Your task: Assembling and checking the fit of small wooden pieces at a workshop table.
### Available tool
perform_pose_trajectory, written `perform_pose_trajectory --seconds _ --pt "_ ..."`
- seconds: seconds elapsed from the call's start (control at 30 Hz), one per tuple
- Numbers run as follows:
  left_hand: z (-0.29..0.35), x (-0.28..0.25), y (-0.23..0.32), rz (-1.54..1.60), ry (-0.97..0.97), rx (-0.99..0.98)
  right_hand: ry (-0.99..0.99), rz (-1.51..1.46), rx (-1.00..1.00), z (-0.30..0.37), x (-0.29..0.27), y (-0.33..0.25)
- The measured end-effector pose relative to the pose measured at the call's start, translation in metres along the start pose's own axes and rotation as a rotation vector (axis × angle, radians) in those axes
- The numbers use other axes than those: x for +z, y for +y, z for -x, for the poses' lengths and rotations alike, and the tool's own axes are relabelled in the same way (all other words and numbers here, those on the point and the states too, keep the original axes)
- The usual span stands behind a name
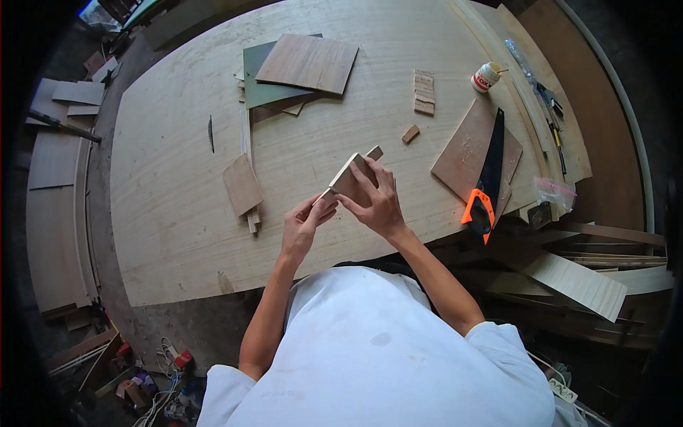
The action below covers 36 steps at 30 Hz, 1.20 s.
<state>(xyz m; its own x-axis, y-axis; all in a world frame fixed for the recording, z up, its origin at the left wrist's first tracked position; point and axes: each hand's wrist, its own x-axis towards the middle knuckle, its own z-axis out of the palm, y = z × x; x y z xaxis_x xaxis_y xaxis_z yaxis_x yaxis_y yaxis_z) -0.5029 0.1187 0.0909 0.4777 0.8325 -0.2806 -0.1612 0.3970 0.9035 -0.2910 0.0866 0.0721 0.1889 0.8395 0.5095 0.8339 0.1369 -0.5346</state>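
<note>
Over the near side of the table, my right hand (382, 205) grips a small flat wooden board (350, 186), its fingers spread across the face. A narrow wooden strip (376, 152) runs behind the board and sticks out past its upper right corner. My left hand (304, 226) pinches what looks like the lower left end of this strip, beside the board's corner. The board is tilted, with its pale edge facing up and left. My fingers and the board hide most of the strip, so I cannot tell whether the two are joined.
On the large plywood table (171, 235) lie stacked panels (309, 62), a small board (242, 185), short wood pieces (424, 92) and a block (410, 134). To the right are an orange-handled saw (491, 167) on a panel and an open white bottle (486, 77). Wood offcuts (569, 281) lie below.
</note>
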Motion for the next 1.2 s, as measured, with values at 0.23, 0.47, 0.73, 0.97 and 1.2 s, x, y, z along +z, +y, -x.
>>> perform_pose_trajectory --seconds 0.23,0.47,0.73,0.97,1.2 --pt "0.015 0.002 0.011 0.011 0.021 0.08 0.047 0.023 0.041 -0.02 -0.006 0.007" --pt "0.025 0.001 0.013 -0.012 0.009 0.116 0.084 0.066 0.131 -0.034 -0.012 0.026" --pt "0.031 0.002 0.018 -0.066 -0.007 0.137 0.066 0.053 0.081 -0.04 -0.017 0.02" --pt "0.037 -0.002 0.022 -0.082 0.057 0.014 0.05 0.049 -0.066 -0.038 -0.024 0.008" --pt "0.036 0.004 0.03 -0.109 0.054 0.013 -0.045 -0.004 -0.265 -0.034 -0.035 -0.033"
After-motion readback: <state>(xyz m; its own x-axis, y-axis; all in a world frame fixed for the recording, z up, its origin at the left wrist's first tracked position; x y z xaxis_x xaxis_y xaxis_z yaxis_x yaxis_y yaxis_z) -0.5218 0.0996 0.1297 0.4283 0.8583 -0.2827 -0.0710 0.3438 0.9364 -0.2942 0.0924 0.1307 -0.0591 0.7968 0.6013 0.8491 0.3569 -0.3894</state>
